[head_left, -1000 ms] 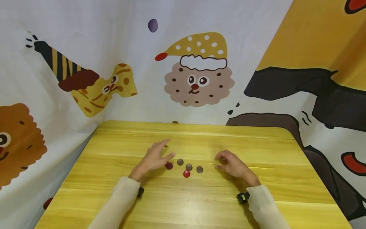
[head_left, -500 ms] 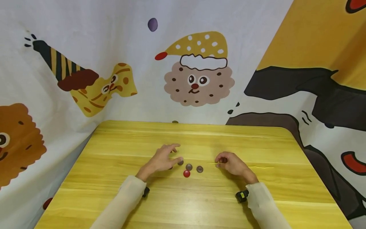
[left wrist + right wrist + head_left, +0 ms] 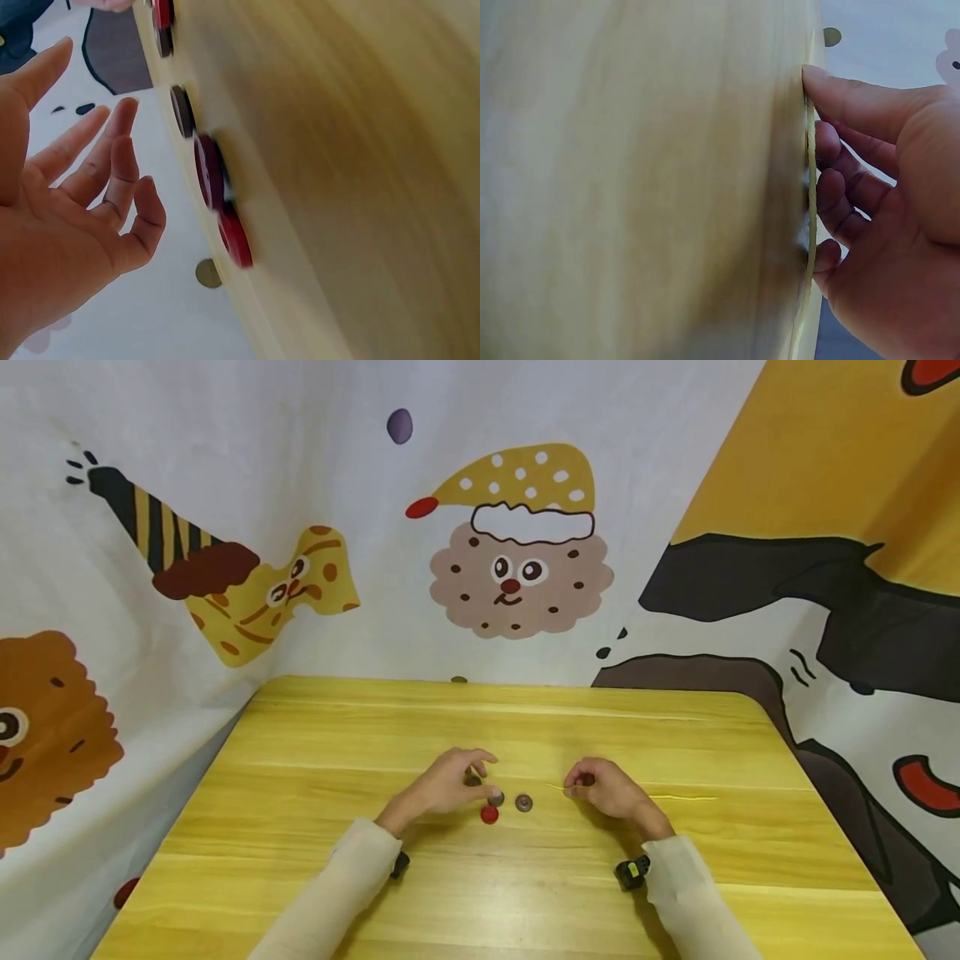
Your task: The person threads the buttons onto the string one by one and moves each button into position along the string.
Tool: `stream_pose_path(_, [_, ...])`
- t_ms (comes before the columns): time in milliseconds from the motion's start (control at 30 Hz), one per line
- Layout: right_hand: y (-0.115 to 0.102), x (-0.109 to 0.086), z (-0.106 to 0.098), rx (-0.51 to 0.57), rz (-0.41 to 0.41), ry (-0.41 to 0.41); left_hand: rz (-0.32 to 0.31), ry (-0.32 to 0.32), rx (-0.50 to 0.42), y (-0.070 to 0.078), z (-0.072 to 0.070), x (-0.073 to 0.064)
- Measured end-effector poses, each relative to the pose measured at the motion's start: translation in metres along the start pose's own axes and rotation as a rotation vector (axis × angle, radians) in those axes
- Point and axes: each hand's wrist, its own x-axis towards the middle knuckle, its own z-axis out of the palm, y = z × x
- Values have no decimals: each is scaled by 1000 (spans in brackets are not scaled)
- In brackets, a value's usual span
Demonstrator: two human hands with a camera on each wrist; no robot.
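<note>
My left hand (image 3: 442, 783) hovers just over several round buttons, its thumb apart from the loosely bent fingers and nothing held. Near its thumb in the head view are a brown button (image 3: 497, 798) and a red button (image 3: 490, 815); another brown button (image 3: 523, 803) lies farther right. The left wrist view shows a dark red button (image 3: 208, 172) touching a red one, with a brown button (image 3: 181, 111) beyond. My right hand (image 3: 611, 791) pinches a thin yellow string (image 3: 682, 797) between thumb and finger near its left end. The string (image 3: 813, 187) runs along the tabletop under the hand.
The wooden table (image 3: 480, 893) stands against a white cloth backdrop (image 3: 330, 443) printed with cartoon figures. A dark wrist camera (image 3: 632, 872) sits on the right wrist, and another on the left (image 3: 401, 864).
My left hand has moved right across the buttons, covering those at the left. My right thumb and finger have closed on the string, and its left end has tilted up slightly.
</note>
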Motion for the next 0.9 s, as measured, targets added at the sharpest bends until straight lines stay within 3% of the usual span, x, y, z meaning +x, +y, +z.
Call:
stream_pose_path(333, [-1,0,-1,5,-40,-39,-4,-21,54,14,16,6])
stream_pose_path(567, [1,0,-4,67,-72,-76,10,-42,175,23,28,13])
stream_pose_path(900, [2,-1,-5,98,-92,-91,-53,-85,185,30,39,25])
